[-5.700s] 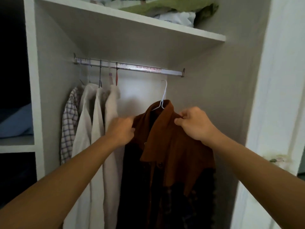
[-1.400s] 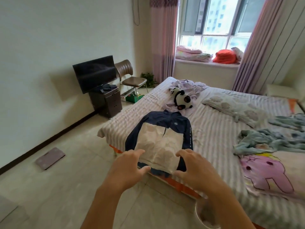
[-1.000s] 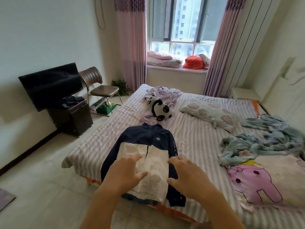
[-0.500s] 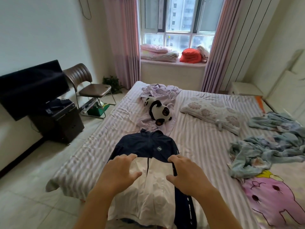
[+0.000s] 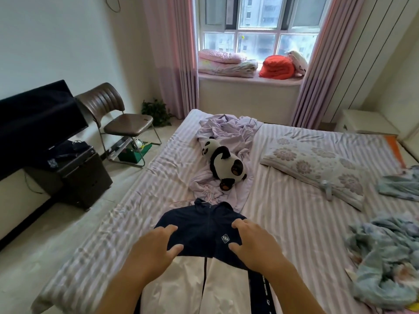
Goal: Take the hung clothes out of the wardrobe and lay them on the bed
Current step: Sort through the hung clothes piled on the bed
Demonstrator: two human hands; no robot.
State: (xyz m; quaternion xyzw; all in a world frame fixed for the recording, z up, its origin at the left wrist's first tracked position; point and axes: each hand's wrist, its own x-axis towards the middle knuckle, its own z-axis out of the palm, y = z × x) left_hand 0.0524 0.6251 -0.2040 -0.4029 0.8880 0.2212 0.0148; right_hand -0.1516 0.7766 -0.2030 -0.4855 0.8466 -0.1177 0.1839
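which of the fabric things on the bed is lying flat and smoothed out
The navy and white zip jacket under both hands; the lilac crumpled sheet beneath the panda toy and the light blue blanket are bunched up.

Daylight pours through the wide multi-pane window [image 5: 258,26] on the far wall, framed by long pink curtains [image 5: 174,53] on both sides. Folded pink bedding [image 5: 226,63] and a bright orange bundle [image 5: 277,68] sit on the sill. On the left, a black flat television [image 5: 38,118] stands over a dark cabinet [image 5: 79,177], beside a brown padded metal-legged chair [image 5: 115,116]. Pale floor tiles [image 5: 29,257] run along the plain white left wall [image 5: 56,41]; a white bedside table [image 5: 365,121] sits far right.
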